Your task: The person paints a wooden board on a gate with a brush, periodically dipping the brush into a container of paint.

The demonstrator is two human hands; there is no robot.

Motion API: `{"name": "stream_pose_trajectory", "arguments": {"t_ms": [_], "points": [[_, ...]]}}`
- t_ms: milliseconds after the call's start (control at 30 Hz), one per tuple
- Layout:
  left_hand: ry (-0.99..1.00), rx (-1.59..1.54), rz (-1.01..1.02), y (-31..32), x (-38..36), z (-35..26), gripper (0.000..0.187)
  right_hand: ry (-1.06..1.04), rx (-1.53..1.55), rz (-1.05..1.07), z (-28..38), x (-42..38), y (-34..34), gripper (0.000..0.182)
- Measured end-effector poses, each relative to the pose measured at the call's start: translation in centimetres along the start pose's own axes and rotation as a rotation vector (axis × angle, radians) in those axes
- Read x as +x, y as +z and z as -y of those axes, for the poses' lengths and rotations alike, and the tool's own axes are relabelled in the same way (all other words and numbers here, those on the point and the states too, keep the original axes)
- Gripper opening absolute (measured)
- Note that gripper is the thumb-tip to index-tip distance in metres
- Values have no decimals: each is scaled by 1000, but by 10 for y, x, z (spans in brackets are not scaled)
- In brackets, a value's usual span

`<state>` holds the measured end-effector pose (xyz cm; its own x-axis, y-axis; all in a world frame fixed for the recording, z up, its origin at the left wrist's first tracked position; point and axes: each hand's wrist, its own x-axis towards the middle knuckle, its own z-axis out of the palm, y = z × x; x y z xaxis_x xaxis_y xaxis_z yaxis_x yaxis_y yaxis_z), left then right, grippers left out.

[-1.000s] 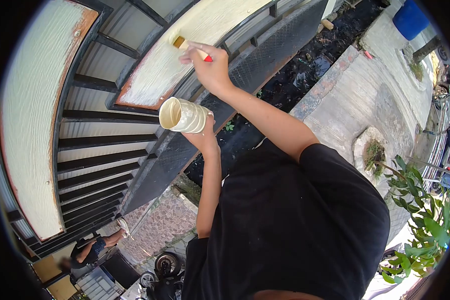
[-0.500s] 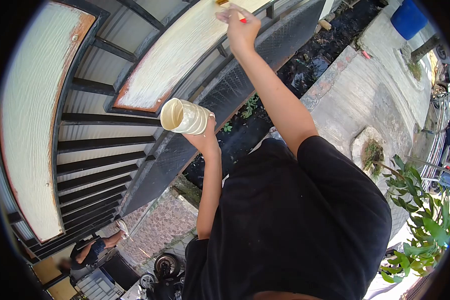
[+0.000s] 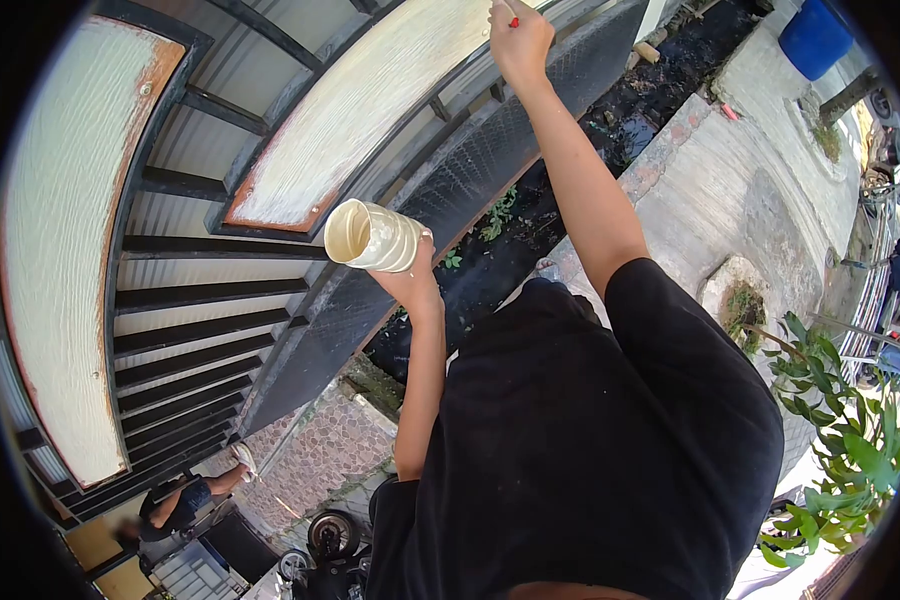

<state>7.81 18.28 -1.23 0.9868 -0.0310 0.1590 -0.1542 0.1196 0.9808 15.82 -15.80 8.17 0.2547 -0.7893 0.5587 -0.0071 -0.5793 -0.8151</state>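
Note:
My left hand point(image 3: 410, 282) is wrapped round a cream, paint-smeared plastic cup point(image 3: 392, 240). The cup is tilted, its mouth facing the fence, with cream paint coating the inside. At the top edge of the view, my right hand point(image 3: 523, 45) is closed on a paintbrush point(image 3: 514, 21). Only the red end of its handle shows; the bristles are out of sight. That hand is by the far part of a wooden board point(image 3: 370, 110) covered in streaky cream-white paint, with brown wood along its near end and edge.
Another painted board point(image 3: 65, 240) is fixed to the black metal fence point(image 3: 205, 297) at left. A dark ditch point(image 3: 480, 270) runs below the fence, beside concrete paving point(image 3: 710, 190). A person point(image 3: 180, 500) and a motorcycle point(image 3: 332, 540) are at lower left. A blue barrel point(image 3: 815, 40) stands upper right.
My right hand has moved up and to the right along the board, taking the brush bristles out of view. My left hand and the cup have hardly shifted.

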Motion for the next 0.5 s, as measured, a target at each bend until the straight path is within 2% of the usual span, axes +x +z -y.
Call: {"name": "stream_pose_trajectory", "arguments": {"t_ms": [67, 133, 200, 300, 333, 433, 467, 500], "points": [[0, -1, 4, 1, -1, -1, 75, -195, 2, -71, 3, -13, 27, 28], [3, -8, 5, 5, 0, -3, 76, -309, 2, 4, 31, -45, 31, 28], [-10, -3, -7, 6, -2, -5, 76, -403, 166, 133, 51, -81, 33, 24], [5, -8, -9, 2, 0, -2, 77, -340, 328, 241, 63, -100, 5, 23], [8, -8, -17, 1, 1, -3, 77, -330, 247, 154, 52, -88, 0, 23], [10, 9, -31, -5, -2, -3, 76, -130, 137, -94, -5, -33, 3, 29], [3, 9, -34, -7, -2, -1, 75, -114, 162, -171, -20, -17, 8, 25], [-1, 10, -32, -8, -1, -1, 75, -70, 107, -108, -16, -10, 6, 26]]}}
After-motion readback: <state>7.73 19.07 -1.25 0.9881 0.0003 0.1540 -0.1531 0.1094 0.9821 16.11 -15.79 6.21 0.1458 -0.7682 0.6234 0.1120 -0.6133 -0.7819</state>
